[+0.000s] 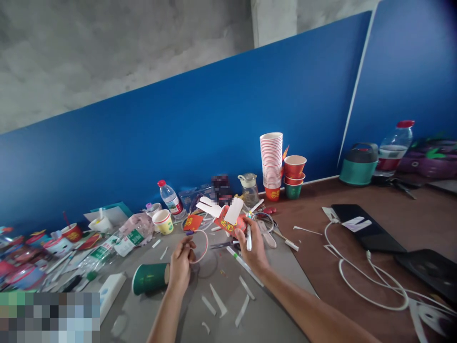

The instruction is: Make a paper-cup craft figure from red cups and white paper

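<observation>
My left hand (181, 264) has its fingers closed around a thin pinkish-white ring (206, 245), which stands out to the right of the fingertips. A green paper cup (150, 279) lies on its side just left of this hand. In my right hand (255, 245) is a red paper cup (225, 220) with gold print, tilted, with white ear-shaped paper pieces (233, 211) at its top. A white marker (249, 238) is also held against that hand. Dark scissors (220, 246) lie on the table between the hands, partly hidden.
White paper scraps (217, 300) and a green-banded marker (237, 259) lie in front. Behind stand a tall stack of paper cups (271, 159), a glass jar (249, 188) and a water bottle (171, 200). Decorated cups crowd the left. A white cable (342, 276) and black tablet (371, 231) lie right.
</observation>
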A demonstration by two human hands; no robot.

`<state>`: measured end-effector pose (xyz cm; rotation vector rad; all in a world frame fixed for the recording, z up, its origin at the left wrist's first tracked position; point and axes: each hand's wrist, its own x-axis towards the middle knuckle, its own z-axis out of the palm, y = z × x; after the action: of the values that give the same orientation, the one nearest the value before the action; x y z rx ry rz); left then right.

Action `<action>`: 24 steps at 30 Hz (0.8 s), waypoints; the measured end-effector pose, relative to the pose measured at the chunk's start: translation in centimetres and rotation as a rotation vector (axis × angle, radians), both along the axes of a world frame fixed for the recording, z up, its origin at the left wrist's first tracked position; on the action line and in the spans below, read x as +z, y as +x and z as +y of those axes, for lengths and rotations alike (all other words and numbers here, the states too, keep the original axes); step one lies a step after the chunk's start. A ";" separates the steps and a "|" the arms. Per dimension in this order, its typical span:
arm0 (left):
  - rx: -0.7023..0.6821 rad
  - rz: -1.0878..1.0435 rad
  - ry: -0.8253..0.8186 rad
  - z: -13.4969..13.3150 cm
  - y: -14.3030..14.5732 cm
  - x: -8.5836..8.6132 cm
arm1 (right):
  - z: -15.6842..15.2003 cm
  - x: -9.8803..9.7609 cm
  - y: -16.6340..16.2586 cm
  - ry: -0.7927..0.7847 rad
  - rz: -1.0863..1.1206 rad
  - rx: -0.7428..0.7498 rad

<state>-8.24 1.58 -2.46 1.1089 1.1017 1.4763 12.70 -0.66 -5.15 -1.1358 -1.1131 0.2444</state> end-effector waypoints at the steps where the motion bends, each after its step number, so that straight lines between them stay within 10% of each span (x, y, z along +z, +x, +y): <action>1: -0.057 -0.040 -0.032 -0.3 -0.2 0.4 | 0.0 0.0 0.0 0.000 0.000 0.007; 8: -0.978 0.100 -0.346 -3.5 -2.0 1.4 | -0.3 0.3 0.0 0.024 -0.034 0.015; 13: -0.814 0.130 -0.161 -3.3 -0.4 2.6 | -0.1 0.0 0.0 0.012 -0.054 0.004; 18: -0.532 0.174 0.073 -6.0 0.9 7.5 | 0.0 -0.2 -0.1 0.018 -0.066 0.030; 21: -0.231 0.435 0.131 -9.9 -1.1 9.5 | -0.1 -0.3 -0.1 0.020 -0.057 0.053; 24: 0.106 0.851 0.269 -13.8 -6.0 7.6 | -0.1 -0.4 0.0 0.025 -0.048 0.045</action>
<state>-14.25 -12.26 5.16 1.9958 1.5667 1.2628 12.68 -0.80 -5.51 -1.1001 -1.1823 0.2389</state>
